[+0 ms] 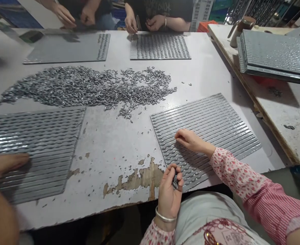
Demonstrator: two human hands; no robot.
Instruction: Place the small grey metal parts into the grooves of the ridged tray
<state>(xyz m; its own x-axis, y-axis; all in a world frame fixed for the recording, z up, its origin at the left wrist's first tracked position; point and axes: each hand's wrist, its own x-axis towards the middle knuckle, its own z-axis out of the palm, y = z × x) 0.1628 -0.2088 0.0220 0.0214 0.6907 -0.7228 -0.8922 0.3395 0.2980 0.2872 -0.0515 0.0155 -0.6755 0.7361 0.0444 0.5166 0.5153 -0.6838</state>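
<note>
Two hands in play at the near edge of the worktop [109, 153], and the left hand [169, 194] has the goods: fingers curled in, thumb closed over a small bunch of silver seed-shaped pieces [175, 182], with a silver bangle [165, 215] at the wrist. The bunch sits at the fingertips, just inside the near edge, its pieces standing roughly upright, though they're too tightly packed to read each long axis. Over to the right hand [190, 140], in a pink floral sleeve [236, 173]: it's out on a ridged grey plate [216, 126] near the right corner, fingers loosely curled against the ridges, tips pointing left. Is it holding a piece? Can't tell from here. The plate's ridges run left to right, tilting up toward the far edge. Mid-worktop, a long heap [83, 86] of the same pieces sprawls sideways, lying every which way, well apart from both hands. Near the left corner, a co-worker's hand [7, 165] rests on a second ridged plate [43, 146], and two more plates [160, 47] lie along the far edge.
</note>
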